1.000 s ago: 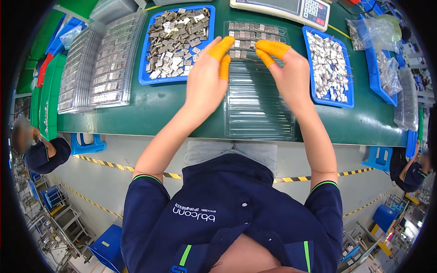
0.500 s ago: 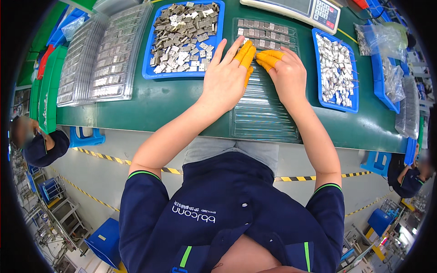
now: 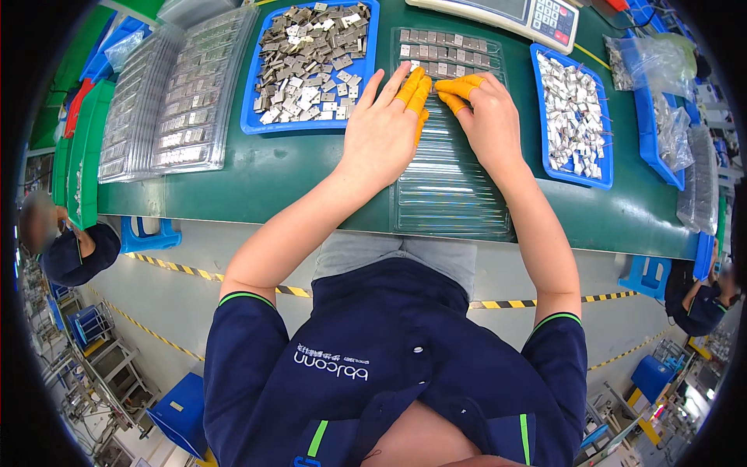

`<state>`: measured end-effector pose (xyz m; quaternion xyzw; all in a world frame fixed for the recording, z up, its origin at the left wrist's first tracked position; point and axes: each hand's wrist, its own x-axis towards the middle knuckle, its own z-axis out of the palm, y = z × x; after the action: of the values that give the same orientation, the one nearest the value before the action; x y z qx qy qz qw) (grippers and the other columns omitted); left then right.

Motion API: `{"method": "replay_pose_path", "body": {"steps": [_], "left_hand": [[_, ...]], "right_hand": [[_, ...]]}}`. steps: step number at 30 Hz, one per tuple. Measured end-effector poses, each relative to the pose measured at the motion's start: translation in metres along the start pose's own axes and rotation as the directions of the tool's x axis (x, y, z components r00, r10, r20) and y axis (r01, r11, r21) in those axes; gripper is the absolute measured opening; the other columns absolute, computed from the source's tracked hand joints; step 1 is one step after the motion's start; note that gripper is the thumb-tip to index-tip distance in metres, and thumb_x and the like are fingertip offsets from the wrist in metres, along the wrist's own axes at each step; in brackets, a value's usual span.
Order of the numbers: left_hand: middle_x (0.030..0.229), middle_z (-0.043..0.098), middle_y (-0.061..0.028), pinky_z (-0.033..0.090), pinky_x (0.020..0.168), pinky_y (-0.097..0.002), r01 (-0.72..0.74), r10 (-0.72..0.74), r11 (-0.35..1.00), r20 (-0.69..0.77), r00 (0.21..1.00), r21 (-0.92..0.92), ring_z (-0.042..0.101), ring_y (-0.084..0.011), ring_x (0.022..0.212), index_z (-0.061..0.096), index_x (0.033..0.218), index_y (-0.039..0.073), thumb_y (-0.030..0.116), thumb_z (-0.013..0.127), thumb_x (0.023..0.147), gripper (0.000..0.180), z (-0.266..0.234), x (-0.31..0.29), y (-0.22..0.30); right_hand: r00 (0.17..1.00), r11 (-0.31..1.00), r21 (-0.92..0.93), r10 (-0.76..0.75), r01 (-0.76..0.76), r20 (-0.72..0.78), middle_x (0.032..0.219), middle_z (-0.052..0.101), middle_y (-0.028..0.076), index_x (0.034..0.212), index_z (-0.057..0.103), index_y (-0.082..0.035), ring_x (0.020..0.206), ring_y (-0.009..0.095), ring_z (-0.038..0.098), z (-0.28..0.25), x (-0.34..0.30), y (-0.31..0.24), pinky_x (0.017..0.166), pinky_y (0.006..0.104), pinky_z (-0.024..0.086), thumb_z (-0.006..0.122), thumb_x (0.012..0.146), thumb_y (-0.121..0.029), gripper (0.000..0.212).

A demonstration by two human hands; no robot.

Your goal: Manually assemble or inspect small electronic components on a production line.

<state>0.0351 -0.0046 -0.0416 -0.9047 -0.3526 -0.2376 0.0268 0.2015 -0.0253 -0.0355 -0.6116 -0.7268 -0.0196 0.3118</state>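
A clear ridged plastic tray lies in front of me, its far rows filled with small silvery metal plates. My left hand is over the tray's left edge, with yellow finger covers on the thumb and two fingers. Those covered fingers are pressed close together, while the others stretch forward. Across from it, my right hand pinches its yellow-covered thumb and fingers together above the tray. Only a small gap parts the two sets of fingertips. Anything held between them is too small or hidden to make out.
Left of the tray, a blue bin holds loose metal plates. Small white parts fill another blue bin on the right. Stacked clear trays stand far left. A scale is at the back; the green table's front edge runs before me.
My right hand's fingertips have shifted slightly farther forward over the tray. My left hand has barely moved, and the whole view has drifted a little.
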Motion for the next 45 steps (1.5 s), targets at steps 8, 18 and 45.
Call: {"method": "replay_pose_path", "body": {"steps": [8, 18, 45], "left_hand": [[0.117, 0.055, -0.0130, 0.023, 0.105, -0.0412, -0.001, 0.001, 1.000, -0.003, 1.000, -0.017, 0.037, -0.0220, 0.126, 0.051, 0.115, -0.002, 0.012, 0.052, 0.082, 0.036, 0.002, 0.000, 0.000], [0.118, 0.053, -0.0155, 0.022, 0.105, -0.0428, 0.010, -0.011, 1.000, 0.016, 1.000, 0.030, 0.037, -0.0239, 0.125, 0.051, 0.109, -0.008, 0.015, 0.052, 0.083, 0.034, 0.000, -0.001, 0.000], [0.087, 0.062, -0.0086, 0.034, 0.082, -0.0338, 0.305, -0.300, 0.951, 0.084, 0.950, -0.047, 0.052, -0.0233, 0.091, 0.070, 0.091, 0.012, 0.022, 0.069, 0.073, 0.020, -0.042, 0.002, -0.093]], "right_hand": [[0.999, 0.995, 0.092, 0.048, -0.050, 0.019, 0.087, 0.063, 0.009, 0.087, 0.068, -0.005, 0.088, 0.024, 0.057, 0.001, 0.000, 0.002, 0.076, 0.0330, 0.047, 0.064, 0.071, -0.006, 0.017], [0.990, 0.985, 0.126, 0.127, -0.118, -0.067, 0.091, 0.062, 0.012, 0.093, 0.066, -0.005, 0.085, 0.027, 0.058, -0.021, 0.000, 0.013, 0.076, 0.0340, 0.046, 0.065, 0.073, -0.006, 0.020], [0.721, 0.683, -0.234, 0.673, -0.692, -0.165, 0.078, 0.066, 0.013, 0.094, 0.067, -0.006, 0.069, 0.027, 0.063, -0.101, -0.047, 0.078, 0.064, 0.0351, 0.048, 0.063, 0.074, -0.010, 0.021]]}}
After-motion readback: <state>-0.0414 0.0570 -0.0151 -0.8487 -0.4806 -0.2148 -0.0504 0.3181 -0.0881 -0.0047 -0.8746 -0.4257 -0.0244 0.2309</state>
